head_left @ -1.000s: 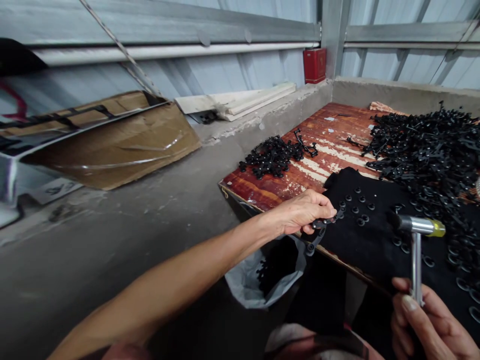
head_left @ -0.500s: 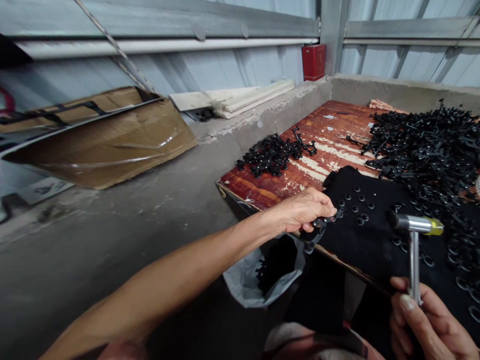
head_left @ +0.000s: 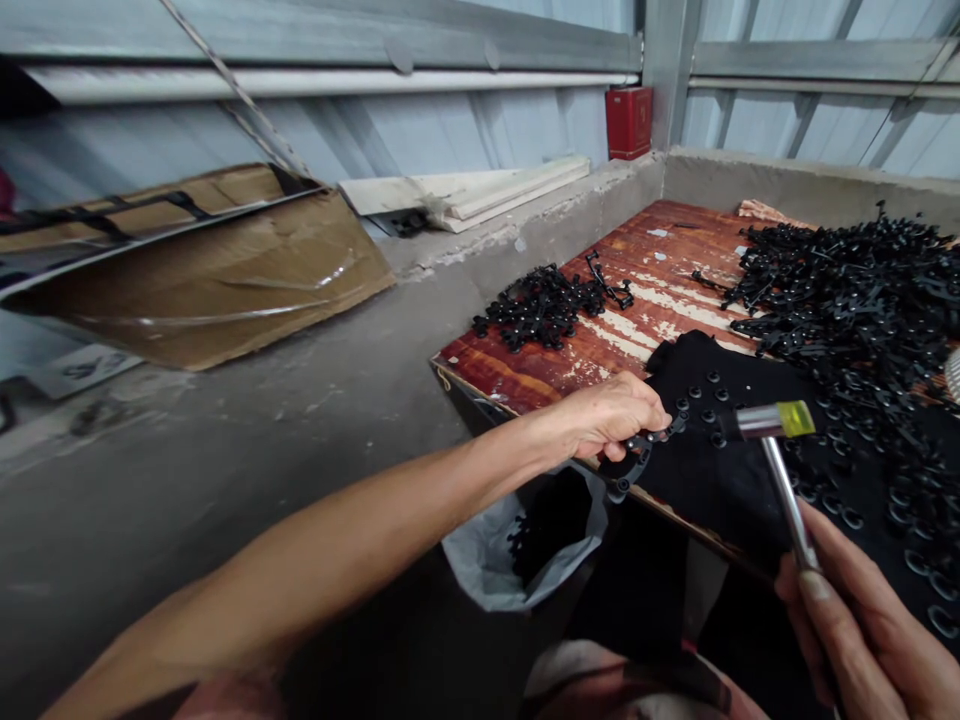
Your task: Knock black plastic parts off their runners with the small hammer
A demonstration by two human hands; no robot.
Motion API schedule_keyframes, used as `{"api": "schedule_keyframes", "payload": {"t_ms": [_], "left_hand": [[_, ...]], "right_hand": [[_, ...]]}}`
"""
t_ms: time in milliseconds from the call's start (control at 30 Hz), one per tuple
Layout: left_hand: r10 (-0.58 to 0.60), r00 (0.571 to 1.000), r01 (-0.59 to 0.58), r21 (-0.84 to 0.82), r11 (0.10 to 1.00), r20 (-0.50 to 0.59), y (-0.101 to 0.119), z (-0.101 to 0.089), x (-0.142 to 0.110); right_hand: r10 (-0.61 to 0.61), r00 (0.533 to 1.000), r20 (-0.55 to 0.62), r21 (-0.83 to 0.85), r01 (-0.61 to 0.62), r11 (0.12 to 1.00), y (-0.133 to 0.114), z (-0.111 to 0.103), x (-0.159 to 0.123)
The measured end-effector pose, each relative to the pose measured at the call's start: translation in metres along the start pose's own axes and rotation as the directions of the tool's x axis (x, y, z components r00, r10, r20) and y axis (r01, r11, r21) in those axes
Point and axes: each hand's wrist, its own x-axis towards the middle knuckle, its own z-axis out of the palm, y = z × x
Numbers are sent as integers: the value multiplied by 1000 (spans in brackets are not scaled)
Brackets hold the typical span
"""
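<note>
My left hand (head_left: 619, 415) pinches a black curved plastic part (head_left: 637, 465) at the near edge of the table, over a black cloth (head_left: 724, 495). Part of that piece is hidden behind my fingers. In my right hand (head_left: 847, 610) is a small mallet (head_left: 772, 421) with a metal handle, one black face and one yellow face. Its head hovers over the cloth, the black face pointing left toward my left hand. Several small black round caps (head_left: 707, 416) lie on the cloth between the mallet and my left hand.
A large heap of black plastic parts (head_left: 847, 300) covers the right of the reddish table (head_left: 637, 240); a smaller pile (head_left: 551, 305) sits at its left. Below the edge hangs or stands a white bag (head_left: 487, 570) with black pieces inside. A cardboard box (head_left: 247, 270) is at the left.
My right hand has tipped the mallet to the left, so its head is closer to my left hand. My left hand keeps its hold on the black part, nearly still.
</note>
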Motion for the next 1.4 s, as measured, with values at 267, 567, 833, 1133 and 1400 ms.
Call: {"api": "schedule_keyframes", "payload": {"t_ms": [267,567,833,1133,1400], "left_hand": [[17,1000,-17,103,995,4,2,4,2],[59,998,-63,179,982,27,-4,4,6],[427,904,-398,403,824,19,-19,4,-5],[579,812,-314,787,532,-68,-31,24,-20],[696,717,-370,861,349,26,-40,25,-14]], "right_hand": [[-636,709,303,-400,701,591,-18,-5,35],[-492,774,398,-590,627,509,-24,-2,47],[-448,794,411,-570,607,554,-35,-4,48],[-434,791,432,-571,612,547,-35,-5,46],[-446,790,420,-557,613,561,-37,-7,45]]}}
